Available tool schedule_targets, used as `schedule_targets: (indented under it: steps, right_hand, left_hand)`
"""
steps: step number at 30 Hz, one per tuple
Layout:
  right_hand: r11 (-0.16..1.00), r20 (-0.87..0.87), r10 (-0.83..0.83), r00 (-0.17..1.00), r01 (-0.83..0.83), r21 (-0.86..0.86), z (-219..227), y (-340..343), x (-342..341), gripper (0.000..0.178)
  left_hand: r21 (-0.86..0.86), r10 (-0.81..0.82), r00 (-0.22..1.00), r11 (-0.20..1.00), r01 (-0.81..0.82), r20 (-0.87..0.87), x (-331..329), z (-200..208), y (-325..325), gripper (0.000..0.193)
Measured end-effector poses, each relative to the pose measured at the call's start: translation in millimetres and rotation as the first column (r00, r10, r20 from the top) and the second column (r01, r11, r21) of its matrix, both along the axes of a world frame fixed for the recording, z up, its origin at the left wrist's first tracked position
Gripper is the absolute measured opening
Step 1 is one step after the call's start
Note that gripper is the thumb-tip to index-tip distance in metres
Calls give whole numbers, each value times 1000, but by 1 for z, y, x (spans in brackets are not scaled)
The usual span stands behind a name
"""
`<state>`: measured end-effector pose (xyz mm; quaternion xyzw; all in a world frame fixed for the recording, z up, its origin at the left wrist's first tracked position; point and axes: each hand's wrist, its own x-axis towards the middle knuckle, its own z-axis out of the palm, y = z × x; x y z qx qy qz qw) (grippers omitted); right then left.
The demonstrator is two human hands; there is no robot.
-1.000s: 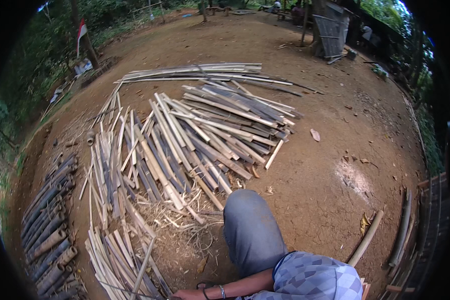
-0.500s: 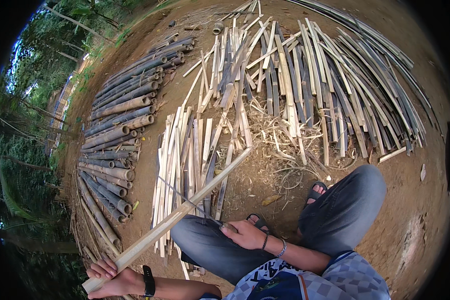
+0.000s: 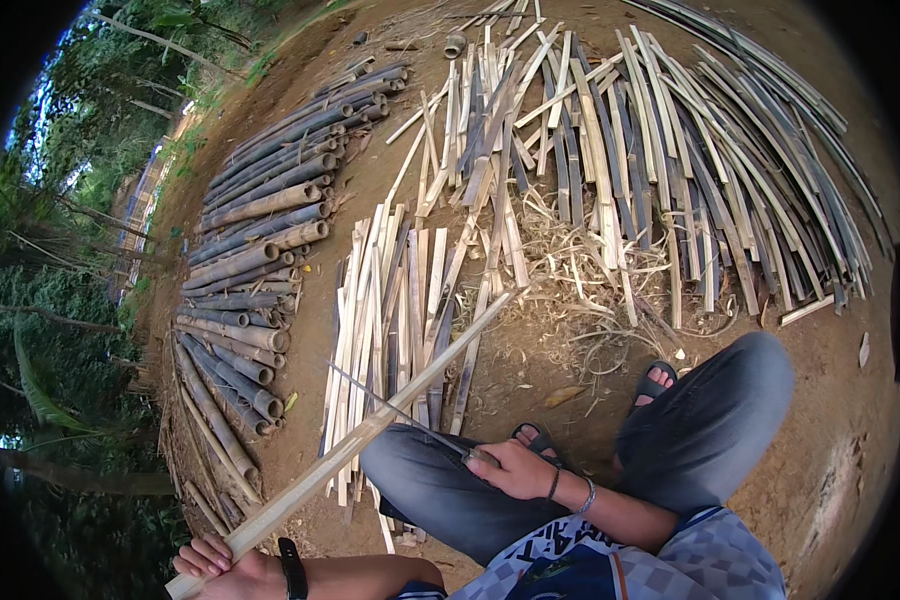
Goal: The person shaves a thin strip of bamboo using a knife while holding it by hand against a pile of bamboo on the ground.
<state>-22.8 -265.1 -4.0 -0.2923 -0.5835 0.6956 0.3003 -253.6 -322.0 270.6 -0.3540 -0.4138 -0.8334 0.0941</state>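
Observation:
My left hand (image 3: 228, 568) is closed around the near end of a long pale bamboo strip (image 3: 342, 450). The strip slants up and to the right, past my bent left knee, with its far end over the shavings' edge. In my right hand (image 3: 515, 470) is the handle of a knife (image 3: 410, 420), held above my left thigh. Its long thin dark blade points to the upper left and crosses the strip about midway. Whether the edge presses into the strip I cannot tell.
Split bamboo strips (image 3: 370, 330) lie just beyond my left knee, with a larger heap of strips (image 3: 660, 160) farther off. Curled shavings (image 3: 590, 255) cover the ground between. Whole bamboo poles (image 3: 270, 210) are stacked at the left. My sandalled feet (image 3: 655, 383) rest on bare soil.
The whole view has shifted slightly, so the surroundings sit farther right. Both hands keep their grips, and the knife still crosses the strip at nearly the same place.

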Motion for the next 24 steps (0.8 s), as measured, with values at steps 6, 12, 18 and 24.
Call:
schedule_targets:
  steps: [6, 12, 18, 24]
  right_hand:
    - [999, 160, -30, 987, 24, 44, -10, 10, 6, 49]
    - [980, 321, -177, 930, 197, -31, -37, 16, 7, 53]
    - [986, 153, -122, 981, 102, 133, -14, 6, -3, 50]
    - [959, 308, -250, 918, 279, -54, -48, 19, -5, 50]
  left_hand:
    - [-12, 55, 998, 998, -55, 4, 12, -3, 21, 64]
    - [1, 37, 999, 999, -37, 32, 19, 3, 31, 65]
    - [7, 11, 1000, 1000, -11, -20, 30, 3, 31, 64]
    - [-16, 14, 999, 1000, -15, -43, 34, 7, 32, 64]
